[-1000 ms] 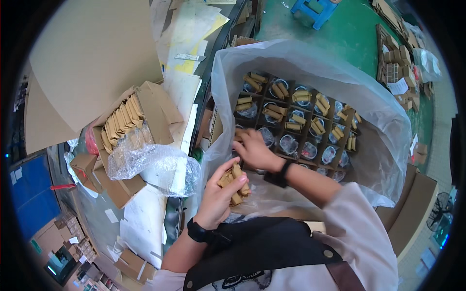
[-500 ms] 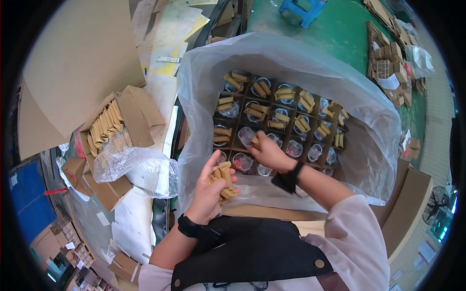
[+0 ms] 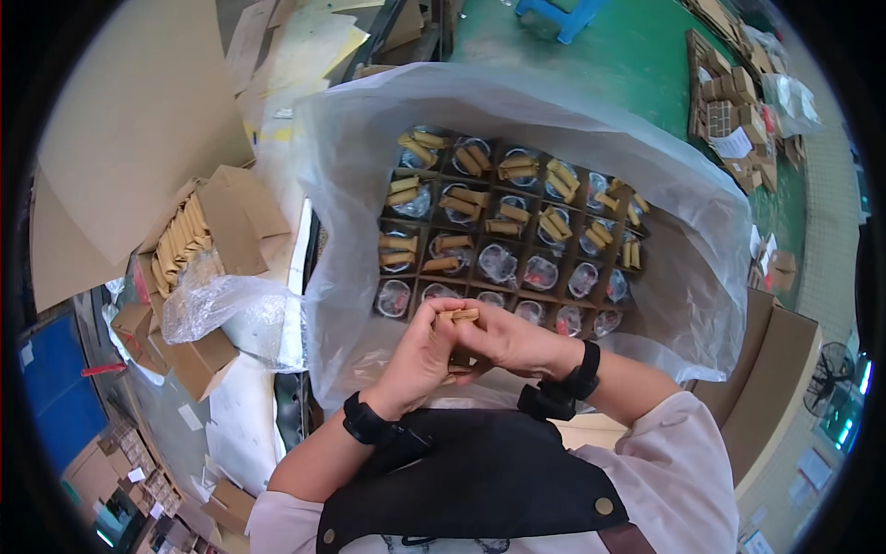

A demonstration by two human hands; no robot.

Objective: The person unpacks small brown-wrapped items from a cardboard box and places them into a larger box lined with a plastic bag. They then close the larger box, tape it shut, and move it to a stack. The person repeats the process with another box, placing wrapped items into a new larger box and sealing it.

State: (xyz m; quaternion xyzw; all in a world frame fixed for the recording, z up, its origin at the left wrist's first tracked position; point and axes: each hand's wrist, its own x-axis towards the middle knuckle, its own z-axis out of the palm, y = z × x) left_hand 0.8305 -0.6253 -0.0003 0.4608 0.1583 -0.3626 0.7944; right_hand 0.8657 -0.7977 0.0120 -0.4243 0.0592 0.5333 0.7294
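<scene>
Tan paper rolls (image 3: 460, 315): my left hand (image 3: 418, 358), right hand (image 3: 517, 344) gripping.
Brown cardboard grid (image 3: 425, 244): cloudy plastic liner (image 3: 697, 254) around, near edge hand-blocked.

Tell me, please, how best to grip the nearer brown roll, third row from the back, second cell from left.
Probably pinch the brown roll around its middle from above: it lies on its side, top exposed, while cardboard dividers surround its cell.
</scene>
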